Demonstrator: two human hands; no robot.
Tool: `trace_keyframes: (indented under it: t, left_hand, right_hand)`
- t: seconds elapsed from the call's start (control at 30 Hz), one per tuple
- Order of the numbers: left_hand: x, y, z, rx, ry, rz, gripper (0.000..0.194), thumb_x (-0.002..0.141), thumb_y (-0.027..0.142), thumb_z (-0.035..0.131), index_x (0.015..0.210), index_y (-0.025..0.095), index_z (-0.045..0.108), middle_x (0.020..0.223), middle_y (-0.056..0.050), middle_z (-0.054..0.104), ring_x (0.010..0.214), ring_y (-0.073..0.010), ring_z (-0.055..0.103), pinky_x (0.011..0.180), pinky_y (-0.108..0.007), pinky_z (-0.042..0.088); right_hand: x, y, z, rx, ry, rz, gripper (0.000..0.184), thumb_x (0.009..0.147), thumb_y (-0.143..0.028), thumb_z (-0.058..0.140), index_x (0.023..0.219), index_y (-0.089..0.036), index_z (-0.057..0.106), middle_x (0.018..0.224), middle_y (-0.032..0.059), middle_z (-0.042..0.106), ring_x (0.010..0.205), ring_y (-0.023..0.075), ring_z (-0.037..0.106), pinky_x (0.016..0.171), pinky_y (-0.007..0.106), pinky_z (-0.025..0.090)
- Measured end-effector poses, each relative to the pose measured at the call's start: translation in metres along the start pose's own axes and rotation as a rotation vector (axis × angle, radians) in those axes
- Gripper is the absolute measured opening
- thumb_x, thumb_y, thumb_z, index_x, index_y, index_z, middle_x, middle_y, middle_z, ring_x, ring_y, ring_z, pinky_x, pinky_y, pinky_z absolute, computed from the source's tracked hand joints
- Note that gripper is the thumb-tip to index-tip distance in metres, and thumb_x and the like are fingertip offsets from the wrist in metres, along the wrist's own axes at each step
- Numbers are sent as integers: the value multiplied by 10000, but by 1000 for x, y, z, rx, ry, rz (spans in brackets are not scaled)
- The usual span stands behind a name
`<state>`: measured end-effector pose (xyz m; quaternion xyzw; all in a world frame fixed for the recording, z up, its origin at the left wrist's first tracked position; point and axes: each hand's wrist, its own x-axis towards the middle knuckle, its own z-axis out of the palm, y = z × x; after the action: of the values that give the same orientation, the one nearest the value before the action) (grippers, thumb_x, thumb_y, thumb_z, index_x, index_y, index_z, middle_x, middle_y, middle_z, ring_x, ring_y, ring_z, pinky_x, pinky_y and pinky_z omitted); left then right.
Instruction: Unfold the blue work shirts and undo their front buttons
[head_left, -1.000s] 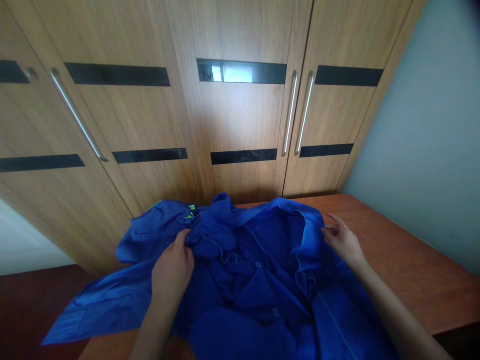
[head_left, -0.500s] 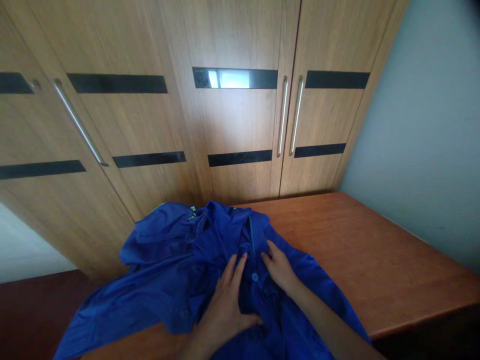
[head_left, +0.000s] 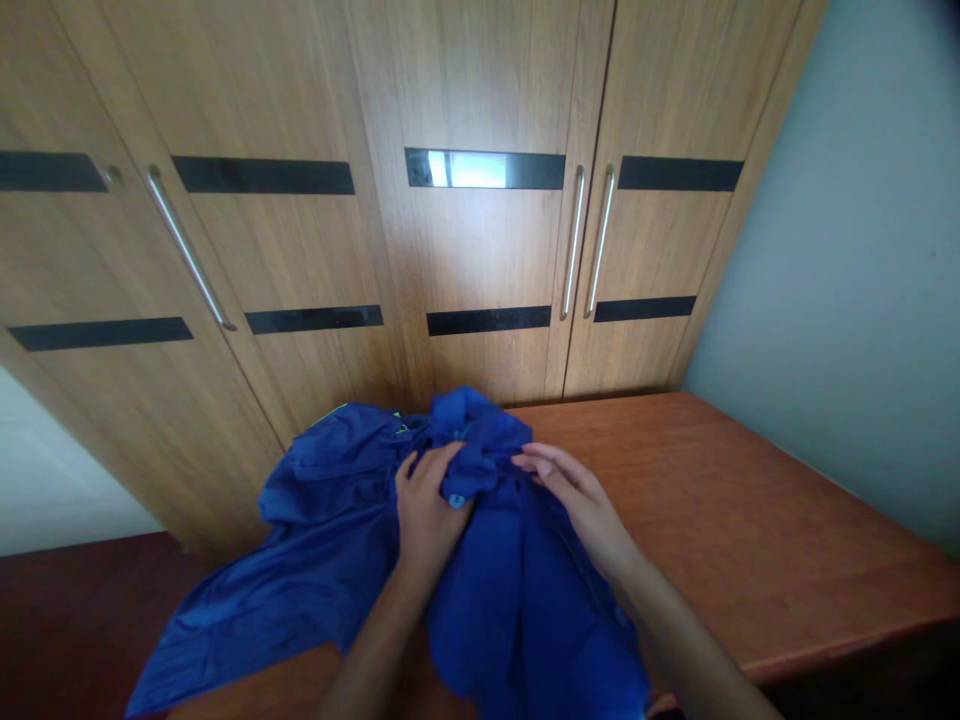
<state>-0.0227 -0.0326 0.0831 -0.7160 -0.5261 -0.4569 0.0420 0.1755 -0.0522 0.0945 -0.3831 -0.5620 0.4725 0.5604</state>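
Note:
A rumpled blue jacket [head_left: 480,590] with yellow-green trim lies across the wooden surface, one part spreading to the lower left. My left hand [head_left: 431,505] is closed on a bunched fold of it, beside a light blue button [head_left: 457,500]. To the right, my right hand [head_left: 581,500] has its fingers stretched towards the bunched cloth, thumb and fingers slightly apart. Those fingertips are at the edge of the fabric; whether they touch it I cannot tell. Folds hide part of my left fingers.
The reddish-brown wooden surface [head_left: 750,500] extends right to a pale wall [head_left: 855,300]. Behind it stands a wooden wardrobe [head_left: 480,250] with black strips and metal handles. A dark red floor [head_left: 82,620] shows at the lower left.
My left hand has moved up and left and closed on the jacket. My right hand has shifted right, its fingers now stretched. The jacket's middle part is bunched higher, its front hanging smoother.

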Motion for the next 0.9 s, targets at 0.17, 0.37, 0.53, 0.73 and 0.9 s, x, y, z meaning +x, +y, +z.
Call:
trace_keyframes:
  t: [0.17,0.37,0.53,0.73,0.9]
  left_hand:
    - [78,-24,-59,-46,398,-93,450,691,299,635,1116,154,610,1081,-60,678,1001,-236,625,908,-379,474]
    - [102,-69,-127,373,544,-59,440,769,376,584,1170,195,569,1175,-22,618,1096,-234,558,926,-417,426]
    - [27,-114,-78,682,-34,-53,335,756,167,487,1060,176,628,1146,-65,607,995,-267,565,875,-425,452]
    - [-13,-132,-43,610,-367,-90,466,758,196,505,1220,189,557,1302,-100,522,1097,-273,536,944,-396,421]
    - [-11,-86,-71,807,-362,-132,470,823,315,453,1263,173,543,1365,-124,479,1097,-349,520,886,-490,441]
  right_hand:
    - [-2,25,-21,-55,203,-71,379,810,-522,582,1045,-226,614,1050,78,689,1023,224,623,936,386,464]
    - [-8,82,-43,-169,231,-26,354,821,-476,568,1060,-215,582,1006,84,687,967,230,644,901,399,487]
    - [-9,114,-40,-394,187,6,247,825,-332,521,1025,-220,613,923,66,703,876,226,663,830,392,518]
    - [-12,125,-20,-603,74,-46,326,748,-149,494,1033,-233,630,922,45,698,837,204,647,818,366,513]
    - [-11,118,-18,-597,55,-46,312,747,-154,483,1011,-218,635,927,59,692,832,210,642,819,371,513]
